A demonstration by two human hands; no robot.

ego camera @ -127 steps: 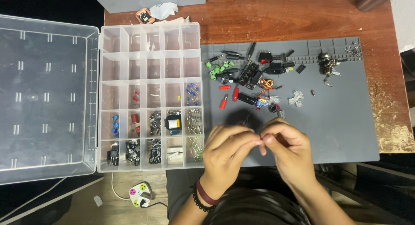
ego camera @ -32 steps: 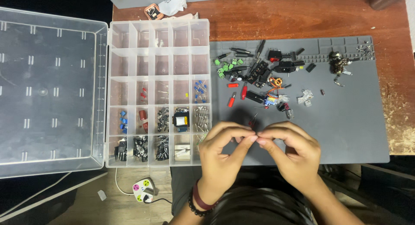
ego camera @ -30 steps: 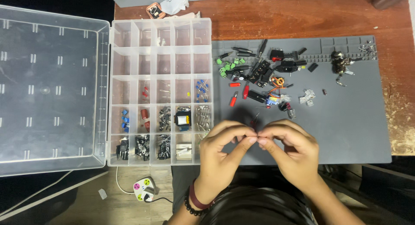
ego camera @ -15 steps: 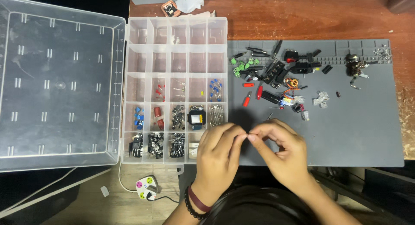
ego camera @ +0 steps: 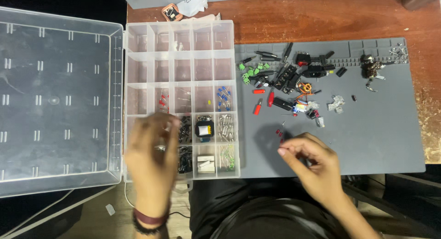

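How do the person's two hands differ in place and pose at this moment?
The left hand is over the clear compartment box, blurred and spread above its lower left cells; the right hand is sharp, over the grey mat. The right hand's fingertips are pinched together beside small red parts; whether the left hand holds anything cannot be told. Both are bare.

I sit at a reddish-brown wooden desk [ego camera: 298, 14] whose grain shows along the far edge and at the right edge, where the finish looks worn and pale. Beyond the desk's far left corner everything falls into darkness. The light comes from above, even and soft. Below the near edge I see a pale floor [ego camera: 101, 220].
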